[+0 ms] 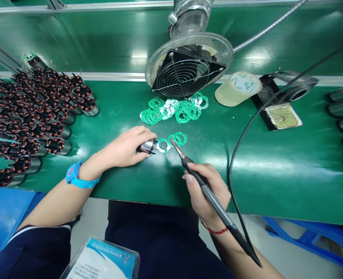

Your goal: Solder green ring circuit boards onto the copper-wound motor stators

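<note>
The left hand [127,145] is closed around a metal cylinder [147,147], thumb on the near side and fingers over the far side, with the cylinder's wired end pointing right. The right hand [207,190] is closed around a soldering iron [214,199] much as one holds a pen, the handle slanting back over the forearm.

A pale ring board [163,145] lies right at the cylinder's wired end; whether the two touch cannot be told. Just beyond it are overlapping green rings [179,138], and the iron's tip is over or on their left edge, contact unclear. A larger pile of ring boards [165,110] lies farther back, below a fan [185,77].

The near edge of the green table [276,170] passes beneath both forearms. To the left, a strip of tabletop separates the left hand from the standing stators [43,112]. To the right, a black cable [233,162] loops close beside the right hand, and a wide stretch of tabletop reaches past it.
</note>
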The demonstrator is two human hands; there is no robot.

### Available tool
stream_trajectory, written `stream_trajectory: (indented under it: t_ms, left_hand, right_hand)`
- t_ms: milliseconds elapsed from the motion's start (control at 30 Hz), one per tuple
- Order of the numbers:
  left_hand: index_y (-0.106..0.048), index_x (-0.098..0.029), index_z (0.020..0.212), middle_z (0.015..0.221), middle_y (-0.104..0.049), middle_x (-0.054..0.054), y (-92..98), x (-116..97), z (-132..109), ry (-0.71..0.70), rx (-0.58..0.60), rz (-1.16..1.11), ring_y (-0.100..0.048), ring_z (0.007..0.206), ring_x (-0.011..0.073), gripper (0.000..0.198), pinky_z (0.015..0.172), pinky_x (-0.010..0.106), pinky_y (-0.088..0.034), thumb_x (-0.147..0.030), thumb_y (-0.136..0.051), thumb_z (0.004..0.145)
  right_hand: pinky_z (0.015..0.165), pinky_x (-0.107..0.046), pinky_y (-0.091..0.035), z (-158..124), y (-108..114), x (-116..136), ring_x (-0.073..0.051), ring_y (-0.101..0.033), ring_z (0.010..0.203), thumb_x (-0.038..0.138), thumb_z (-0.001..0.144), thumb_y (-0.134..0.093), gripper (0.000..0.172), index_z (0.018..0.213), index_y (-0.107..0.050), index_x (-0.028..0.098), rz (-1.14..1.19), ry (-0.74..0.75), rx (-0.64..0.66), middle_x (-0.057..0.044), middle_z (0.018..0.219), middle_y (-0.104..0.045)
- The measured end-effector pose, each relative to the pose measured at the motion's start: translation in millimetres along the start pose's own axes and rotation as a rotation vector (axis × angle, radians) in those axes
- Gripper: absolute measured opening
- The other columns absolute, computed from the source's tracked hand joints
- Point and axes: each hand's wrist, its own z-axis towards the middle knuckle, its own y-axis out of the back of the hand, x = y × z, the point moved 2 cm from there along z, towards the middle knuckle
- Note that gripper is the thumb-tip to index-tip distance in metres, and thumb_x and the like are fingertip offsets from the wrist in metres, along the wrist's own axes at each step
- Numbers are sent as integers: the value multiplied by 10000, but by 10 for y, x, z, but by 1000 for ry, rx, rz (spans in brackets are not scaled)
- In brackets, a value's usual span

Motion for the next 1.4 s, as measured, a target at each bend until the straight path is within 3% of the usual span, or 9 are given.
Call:
stream_trajectory:
  t_ms: [167, 333, 433, 600, 833, 1033, 1133, 1233, 1400]
  left_hand:
    - [-536, -165, 1253, 1215, -580, 117, 1, -15, 0, 9, 5, 20, -547, 1118, 245, 419, 984, 389, -463, -175, -564, 835]
    - [-549, -168, 1243, 1202, -585, 115, -1, -29, 1, 14, 0, 31, -555, 1104, 243, 402, 964, 380, -470, -170, -553, 841]
    - [-546, -154, 1249, 1197, -587, 119, -8, -22, -3, 6, -3, 37, -552, 1102, 245, 411, 954, 375, -469, -166, -555, 839]
    - [-548, -153, 1225, 1147, -596, 108, -16, -20, -4, 8, -6, 32, -553, 1069, 243, 398, 921, 375, -468, -158, -562, 827]
    - [-546, -183, 1077, 1044, -609, 56, 26, -68, -5, 267, -99, -176, -577, 920, 219, 366, 809, 368, -477, -286, -698, 761]
    - [-488, -189, 1125, 1102, -604, 63, -26, -89, -11, 256, -19, -495, -597, 973, 211, 433, 855, 368, -492, -294, -699, 762]
    - [-483, -188, 1169, 1203, -590, 96, -66, -67, 10, 217, 16, -363, -566, 1112, 254, 491, 954, 413, -454, -204, -718, 738]
    - [-512, -186, 1139, 1187, -604, 98, -95, -83, 38, 179, 51, -178, -536, 1136, 279, 452, 973, 437, -426, -186, -734, 745]
    - [-518, -162, 1140, 1135, -609, 99, -88, -105, 28, 166, 101, -80, -532, 1072, 272, 417, 916, 402, -431, -245, -731, 792]
  right_hand:
    - [708, -330, -571, 124, 18, -5, -171, -666, 775, 154, 857, -641, 288, 1127, -648, 256, -101, 53, 29, -30, 901, -697]
    - [729, -342, -612, 156, 21, -64, -178, -734, 769, 237, 915, -599, 394, 1306, -557, 267, -66, -17, 132, -60, 1081, -741]
    - [711, -328, -621, 187, 0, -83, -164, -744, 713, 265, 957, -528, 400, 1356, -495, 259, -45, -86, 208, -29, 986, -766]
    - [712, -296, -598, 287, -51, -54, -168, -749, 745, 280, 959, -503, 221, 1172, -552, 250, -76, -131, 232, 4, 810, -758]
    - [682, -330, -550, 380, -192, -110, -199, -710, 727, 338, 879, -579, 317, 1177, -506, 256, -162, -302, 301, -12, 826, -723]
    - [846, -362, -559, 476, -361, -52, -190, -714, 917, 341, 872, -618, 333, 1167, -478, 273, 231, -341, 32, -23, 937, -713]
    - [746, -330, -569, 529, -413, -33, -172, -708, 812, 358, 885, -616, 318, 1156, -473, 276, 392, -338, -4, 11, 825, -674]
    - [564, -288, -520, 547, -454, -51, -155, -640, 645, 405, 900, -590, 365, 1213, -457, 272, 431, -297, 127, 36, 722, -600]
    - [688, -337, -543, 459, -463, -4, -165, -640, 764, 330, 898, -607, 458, 1298, -389, 283, 235, -92, 230, 1, 878, -653]
